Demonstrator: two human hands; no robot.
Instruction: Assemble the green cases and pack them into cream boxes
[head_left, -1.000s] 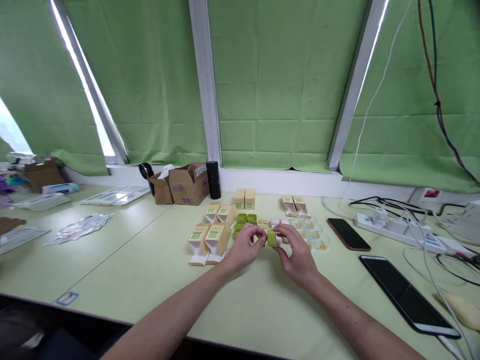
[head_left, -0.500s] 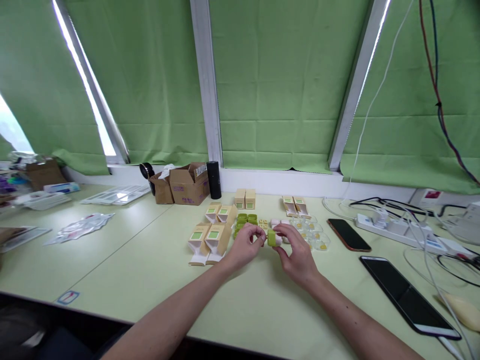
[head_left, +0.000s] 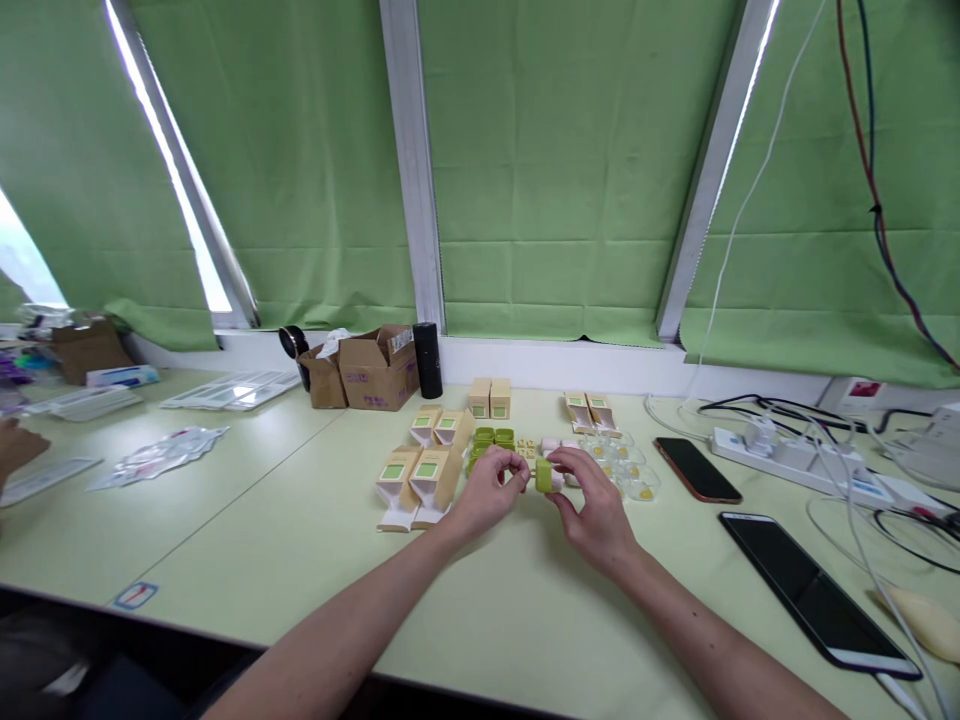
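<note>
Between the thumb and fingers of my right hand [head_left: 598, 512] is a small green square cup [head_left: 543, 477], lying sideways with a pale pink piece [head_left: 557, 481] at its right end. The fingertips of my left hand [head_left: 491, 490] are pinched at the cup's left side, on something too small to make out. Behind my hands are several more green cups [head_left: 504, 437], small yellow pieces [head_left: 527, 446] and pale pink pieces [head_left: 551, 443]. Clear domed plastic shells [head_left: 634, 470] with yellow spots lie beyond my right hand. Open-flapped cream boxes [head_left: 437, 475] stand left of my left hand.
Closed cream boxes [head_left: 490, 397] stand at the back, left of two open ones [head_left: 589, 410]. Phones [head_left: 697, 470], a tablet-like device [head_left: 817, 590] and a power strip [head_left: 799, 462] with cables lie right. Cardboard boxes [head_left: 379, 375] and a black cylinder [head_left: 427, 360] stand back left.
My two hands stay almost in place, with the green cup still held sideways between them. Another person's hand has come into view at the far left edge.
</note>
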